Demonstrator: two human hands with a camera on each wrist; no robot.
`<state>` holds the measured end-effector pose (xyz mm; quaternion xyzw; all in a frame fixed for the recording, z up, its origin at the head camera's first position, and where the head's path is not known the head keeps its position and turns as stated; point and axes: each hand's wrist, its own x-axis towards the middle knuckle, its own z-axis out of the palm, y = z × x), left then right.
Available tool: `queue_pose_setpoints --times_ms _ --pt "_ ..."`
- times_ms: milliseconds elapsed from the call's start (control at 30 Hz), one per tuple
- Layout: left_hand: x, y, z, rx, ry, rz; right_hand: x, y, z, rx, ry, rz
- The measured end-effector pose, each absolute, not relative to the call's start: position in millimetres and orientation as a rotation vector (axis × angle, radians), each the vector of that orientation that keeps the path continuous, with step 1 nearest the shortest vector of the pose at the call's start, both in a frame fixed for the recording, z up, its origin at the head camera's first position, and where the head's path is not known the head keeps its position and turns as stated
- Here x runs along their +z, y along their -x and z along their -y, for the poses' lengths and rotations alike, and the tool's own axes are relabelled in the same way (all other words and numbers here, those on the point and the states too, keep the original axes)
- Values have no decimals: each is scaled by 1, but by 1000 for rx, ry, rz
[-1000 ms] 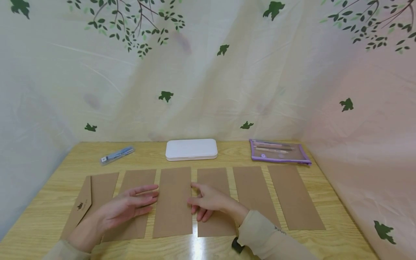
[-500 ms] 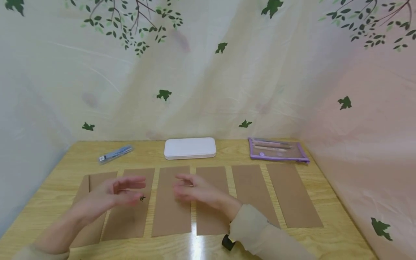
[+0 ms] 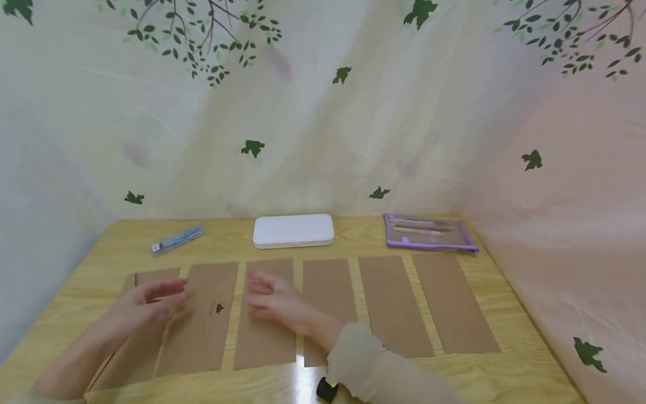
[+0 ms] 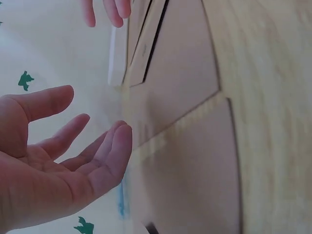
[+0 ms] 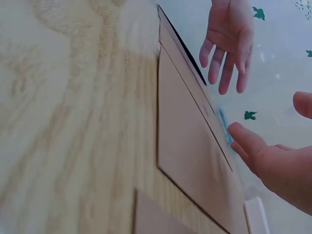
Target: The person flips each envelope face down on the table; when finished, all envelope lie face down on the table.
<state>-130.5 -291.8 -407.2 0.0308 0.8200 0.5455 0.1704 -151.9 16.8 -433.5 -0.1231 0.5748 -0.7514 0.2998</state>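
Note:
Several flat brown kraft envelopes lie side by side on the wooden table. My left hand [image 3: 136, 314] hovers over the leftmost envelope [image 3: 138, 359], fingers loosely bent and holding nothing. Just right of its fingertips lies the second envelope [image 3: 197, 342], which bears a small dark crown-like print. Over the third envelope [image 3: 264, 348] is my right hand [image 3: 282, 306], slightly blurred, its fingers pointing left. In the right wrist view the left hand [image 5: 229, 48] hangs with fingers spread and palm bare, and the right hand [image 5: 282, 170] shows nothing in its grasp.
Farther right lie the fourth envelope [image 3: 330, 292], the fifth envelope [image 3: 396, 303] and the sixth envelope [image 3: 454, 303]. Behind the row are a blue pen-like item in clear packaging [image 3: 176, 241], a white flat case [image 3: 294, 230] and a purple-edged clear pouch [image 3: 431, 247] containing pencils.
Both hands have moved left: the left from the second envelope to over the leftmost, the right from the third envelope's right edge to above its middle. The second envelope's print has come into view.

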Motion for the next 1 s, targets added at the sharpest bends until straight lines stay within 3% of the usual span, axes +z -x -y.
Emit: queue_pose_setpoints --times_ms 1000 --pt "-430 110 299 1559 126 -2231 -432 129 7 -1946 204 -1520"
